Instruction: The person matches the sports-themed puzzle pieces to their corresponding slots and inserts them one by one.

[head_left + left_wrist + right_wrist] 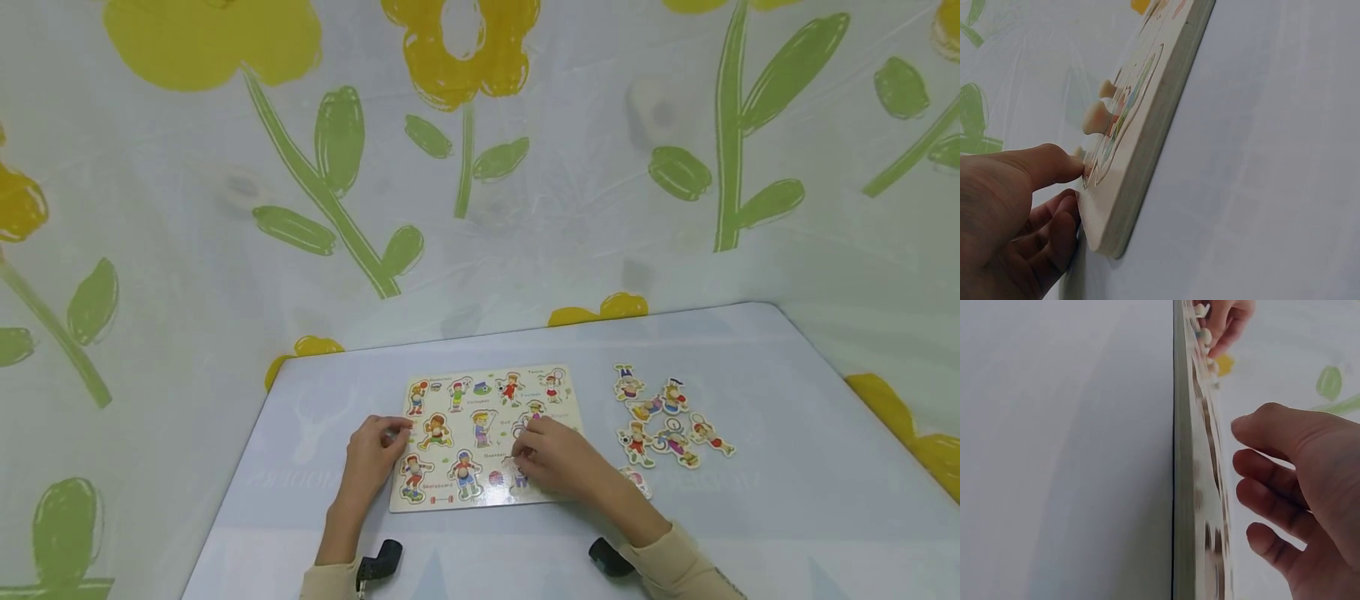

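Note:
A wooden peg puzzle board (442, 498) printed with sports figures lies flat on the table. Several figure pieces with round knobs sit in its cutouts, among them a skateboarder (413, 477) at the lower left. My left hand (372, 454) pinches the board's left edge; in the left wrist view its thumb (1060, 164) lies on the top face and its other fingers curl at the side. Over the board's right part hovers my right hand (558, 457), fingers loosely bent. In the right wrist view a gap shows between its thumb (1266, 425) and fingers, with nothing held.
Right of the board several loose figure pieces (636, 442) lie in a cluster, some overlapping. One more piece (637, 480) is partly behind the right forearm. The table (322, 392) meets a flower-patterned cloth (525, 250) at its far and side edges.

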The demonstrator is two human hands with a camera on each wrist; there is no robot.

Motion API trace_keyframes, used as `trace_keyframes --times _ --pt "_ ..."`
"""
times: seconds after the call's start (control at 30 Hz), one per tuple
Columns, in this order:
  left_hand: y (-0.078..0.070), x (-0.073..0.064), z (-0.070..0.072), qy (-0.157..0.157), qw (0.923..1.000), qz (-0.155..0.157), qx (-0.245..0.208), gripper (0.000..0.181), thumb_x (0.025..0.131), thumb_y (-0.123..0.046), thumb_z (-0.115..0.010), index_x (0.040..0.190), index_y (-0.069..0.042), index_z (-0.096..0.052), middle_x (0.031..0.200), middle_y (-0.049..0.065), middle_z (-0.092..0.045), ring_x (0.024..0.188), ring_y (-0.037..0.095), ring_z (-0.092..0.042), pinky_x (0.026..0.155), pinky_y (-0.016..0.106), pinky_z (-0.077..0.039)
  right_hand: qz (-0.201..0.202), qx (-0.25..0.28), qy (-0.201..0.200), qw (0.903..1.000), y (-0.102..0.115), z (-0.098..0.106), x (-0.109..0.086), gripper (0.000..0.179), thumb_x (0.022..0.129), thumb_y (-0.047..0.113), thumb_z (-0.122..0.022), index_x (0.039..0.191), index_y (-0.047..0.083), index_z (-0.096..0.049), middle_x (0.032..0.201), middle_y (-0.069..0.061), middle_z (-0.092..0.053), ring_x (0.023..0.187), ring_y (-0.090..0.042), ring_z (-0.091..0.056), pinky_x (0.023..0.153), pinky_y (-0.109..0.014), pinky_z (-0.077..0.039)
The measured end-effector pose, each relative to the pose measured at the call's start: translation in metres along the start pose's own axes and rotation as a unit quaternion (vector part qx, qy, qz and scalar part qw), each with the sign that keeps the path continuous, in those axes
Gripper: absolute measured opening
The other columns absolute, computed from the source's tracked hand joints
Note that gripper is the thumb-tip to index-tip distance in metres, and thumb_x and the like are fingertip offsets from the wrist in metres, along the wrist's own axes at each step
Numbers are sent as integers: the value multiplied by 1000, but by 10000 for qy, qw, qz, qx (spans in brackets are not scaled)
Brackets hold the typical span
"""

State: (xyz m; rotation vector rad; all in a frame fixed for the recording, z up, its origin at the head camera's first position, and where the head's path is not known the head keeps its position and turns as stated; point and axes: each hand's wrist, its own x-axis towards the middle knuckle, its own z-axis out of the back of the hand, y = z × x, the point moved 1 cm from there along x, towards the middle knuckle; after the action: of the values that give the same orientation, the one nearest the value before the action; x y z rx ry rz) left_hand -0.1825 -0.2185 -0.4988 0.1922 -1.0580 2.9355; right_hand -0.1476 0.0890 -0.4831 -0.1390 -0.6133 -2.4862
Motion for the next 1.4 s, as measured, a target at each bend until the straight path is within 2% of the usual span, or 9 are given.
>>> trace_keyframes --times 0.1,0.3,0.57,0.8,0.93,1.1,1.4 --pt "0 0 0 -20 10000 -24 0 15 89 -15 -70 103 -11 -75 95 5 -64 74 11 -52 63 20 -41 -81 -33 -276 9996 -6 9 -9 7 85 22 -75 91 25 -73 90 15 -62 84 -1 -54 77 -20 -51" --pt "1 0 -1 -37 10000 -27 4 15 89 -16 -70 103 -12 -75 95 5 -64 74 12 -52 63 20 -41 -477 12 -379 9981 -24 25 -27 10 85 22 -76 93 25 -72 91 16 -61 84 1 -54 76 -20 -52" --pt "2 -1 2 -34 10000 -1 41 16 89 -16 -70 103 -12 -75 96 5 -64 75 13 -52 65 21 -41 -323 -251 -656 9970 -42 32 -52 13 80 19 -80 90 23 -71 88 14 -62 81 0 -56 71 -20 -51" --pt "1 0 1 -163 9997 -170 20 13 87 -13 -71 100 -11 -75 93 6 -65 73 11 -53 63 20 -42 -657 -136 -643 9957 -54 39 -74 16 77 19 -82 88 23 -71 80 16 -57 72 2 -51 63 -18 -47" --pt "1 1 0 -256 9993 -286 39 12 86 -12 -73 97 -11 -76 90 6 -66 70 10 -52 62 20 -41 -712 -65 -630 9954 -61 41 -84 17 76 19 -83 87 22 -71 78 17 -55 69 4 -49 61 -16 -46" --pt "2 2 0 -321 9991 -261 38 12 85 -12 -73 97 -12 -76 90 5 -66 69 9 -50 61 20 -40 -817 110 -355 9960 -65 48 -89 17 78 24 -82 90 24 -70 77 16 -54 69 2 -48 62 -17 -44" --pt "1 0 0 -288 9991 -307 -34 12 85 -12 -73 97 -11 -76 90 5 -65 68 9 -50 59 20 -39 -1008 405 493 9929 -68 62 -90 16 79 29 -81 87 25 -68 70 15 -51 66 1 -46 60 -16 -40"
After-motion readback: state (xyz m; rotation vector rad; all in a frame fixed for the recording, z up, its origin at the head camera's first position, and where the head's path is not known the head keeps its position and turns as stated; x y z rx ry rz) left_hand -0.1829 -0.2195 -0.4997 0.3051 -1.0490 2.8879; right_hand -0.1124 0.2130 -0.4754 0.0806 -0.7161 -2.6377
